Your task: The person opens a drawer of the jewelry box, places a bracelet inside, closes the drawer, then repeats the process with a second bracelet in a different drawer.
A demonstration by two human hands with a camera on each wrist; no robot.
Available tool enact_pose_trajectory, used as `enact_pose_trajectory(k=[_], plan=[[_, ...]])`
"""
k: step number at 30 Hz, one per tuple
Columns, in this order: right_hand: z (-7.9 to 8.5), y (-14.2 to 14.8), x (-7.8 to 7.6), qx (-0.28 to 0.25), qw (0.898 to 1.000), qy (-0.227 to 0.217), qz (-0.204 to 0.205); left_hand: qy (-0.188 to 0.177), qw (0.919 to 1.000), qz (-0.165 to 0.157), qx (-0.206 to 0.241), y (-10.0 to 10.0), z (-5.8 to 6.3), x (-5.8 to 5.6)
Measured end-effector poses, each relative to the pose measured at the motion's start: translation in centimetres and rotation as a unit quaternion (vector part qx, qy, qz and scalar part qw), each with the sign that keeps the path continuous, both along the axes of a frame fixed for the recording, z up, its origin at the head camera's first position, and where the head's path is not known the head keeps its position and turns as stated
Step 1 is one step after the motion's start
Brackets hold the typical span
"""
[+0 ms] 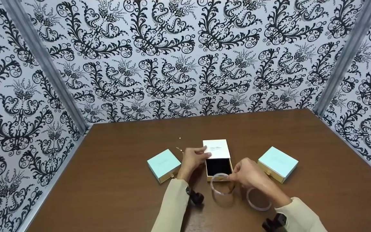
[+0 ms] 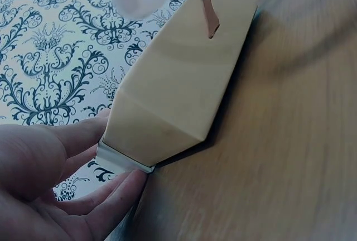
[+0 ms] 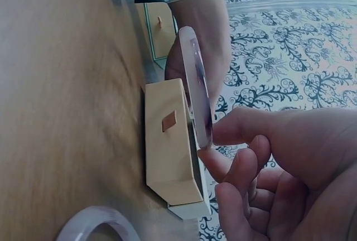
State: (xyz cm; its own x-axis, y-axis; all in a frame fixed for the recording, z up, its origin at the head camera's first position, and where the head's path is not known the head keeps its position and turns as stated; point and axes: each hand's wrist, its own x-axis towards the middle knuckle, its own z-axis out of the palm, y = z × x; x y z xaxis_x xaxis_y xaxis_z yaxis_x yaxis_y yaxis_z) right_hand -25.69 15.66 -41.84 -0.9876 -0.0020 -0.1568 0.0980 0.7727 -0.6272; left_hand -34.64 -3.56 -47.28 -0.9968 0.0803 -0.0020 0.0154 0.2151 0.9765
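Note:
A white box sleeve (image 1: 217, 145) with small print lies in the middle of the table, its gold drawer (image 2: 184, 68) pulled out toward me. Black lining (image 1: 218, 166) shows inside the drawer. My left hand (image 1: 193, 158) grips the sleeve at its left side, thumb and fingers on opposite faces in the left wrist view. Between thumb and forefinger, my right hand (image 1: 249, 174) pinches a pale translucent bangle (image 3: 195, 87). The bangle is held tilted at the drawer's front, overlapping its edge in the head view. A second pale bangle (image 3: 83, 220) lies on the table below my right hand.
A mint-green box (image 1: 164, 163) with a gold drawer stands left of my left hand. Another mint-green box (image 1: 279, 161) sits right of my right hand. Tiny pale beads (image 1: 180, 149) lie behind the left box. Patterned walls (image 1: 172, 64) enclose the wooden table (image 1: 114, 180).

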Motion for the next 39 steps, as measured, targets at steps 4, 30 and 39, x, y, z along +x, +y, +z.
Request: enact_pose_trajectory(k=[4,30,39], plan=[[0.0,0.1,-0.3,-0.017,1.000,0.011,0.005,-0.003,1.0000,0.004,-0.006,-0.1,0.0,0.1],[-0.8,0.1,-4.2,0.011,0.999,-0.005,-0.053,-0.013,0.9999,-0.001,0.002,-0.2,0.1,0.0],[-0.9,-0.5,-4.7,0.023,0.998,0.014,-0.060,-0.020,0.9998,-0.005,0.009,-0.1,0.2,0.1]])
